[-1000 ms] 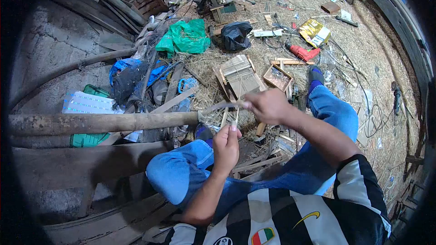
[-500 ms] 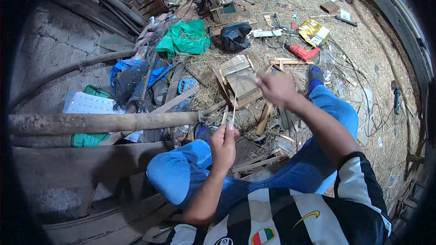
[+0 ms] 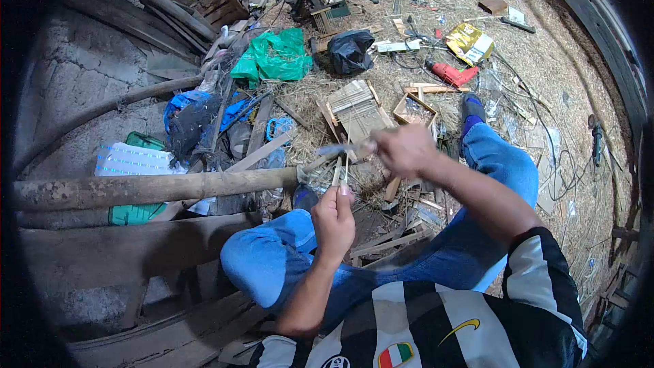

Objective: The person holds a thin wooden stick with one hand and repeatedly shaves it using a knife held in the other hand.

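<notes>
Pale wood, a thin stick stands up from the left hand, whose thumb and fingers pinch and hide its lower end. The right hand is curled closed round a blade that crosses near the stick's top, too blurred to make out clearly. Beyond, a red drill lies on the straw-strewn floor, its edges lost in darkness.

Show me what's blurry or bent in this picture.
Head view: the tool in the right hand is smeared, probably by motion; head view: the beam at upper right bows, likely through lens distortion; head view: corners fall black.
</notes>
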The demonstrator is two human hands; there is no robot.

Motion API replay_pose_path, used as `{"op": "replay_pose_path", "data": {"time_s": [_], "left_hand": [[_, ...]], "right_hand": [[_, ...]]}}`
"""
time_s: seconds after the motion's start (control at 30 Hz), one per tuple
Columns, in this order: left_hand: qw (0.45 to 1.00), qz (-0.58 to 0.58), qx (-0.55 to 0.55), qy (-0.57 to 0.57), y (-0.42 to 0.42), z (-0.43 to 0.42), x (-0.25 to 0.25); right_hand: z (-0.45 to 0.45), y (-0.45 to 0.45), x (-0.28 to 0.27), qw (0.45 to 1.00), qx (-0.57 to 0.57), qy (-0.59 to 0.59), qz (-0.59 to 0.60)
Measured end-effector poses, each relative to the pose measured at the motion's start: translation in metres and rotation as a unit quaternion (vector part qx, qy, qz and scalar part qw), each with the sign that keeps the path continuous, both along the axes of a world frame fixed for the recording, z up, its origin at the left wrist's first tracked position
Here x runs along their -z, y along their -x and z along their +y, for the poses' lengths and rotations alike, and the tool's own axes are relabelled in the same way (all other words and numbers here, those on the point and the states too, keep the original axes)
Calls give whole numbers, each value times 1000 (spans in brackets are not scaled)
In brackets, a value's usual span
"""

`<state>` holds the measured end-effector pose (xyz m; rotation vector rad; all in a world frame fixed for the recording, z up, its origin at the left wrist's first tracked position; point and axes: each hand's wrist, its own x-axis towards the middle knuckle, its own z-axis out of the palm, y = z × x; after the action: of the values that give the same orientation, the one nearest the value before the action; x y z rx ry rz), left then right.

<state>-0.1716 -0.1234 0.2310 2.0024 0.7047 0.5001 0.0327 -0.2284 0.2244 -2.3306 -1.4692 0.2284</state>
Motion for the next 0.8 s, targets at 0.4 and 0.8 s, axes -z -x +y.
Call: {"op": "replay_pose_path", "data": {"time_s": [0.4,0.8], "left_hand": [[999,16,-7,-43,-1,-2,-6],[998,48,20,-30,10,-12,-14]], "right_hand": [[3,45,-14,998,-20,-41,49],[5,-44,9,990,119,79,12]]}}
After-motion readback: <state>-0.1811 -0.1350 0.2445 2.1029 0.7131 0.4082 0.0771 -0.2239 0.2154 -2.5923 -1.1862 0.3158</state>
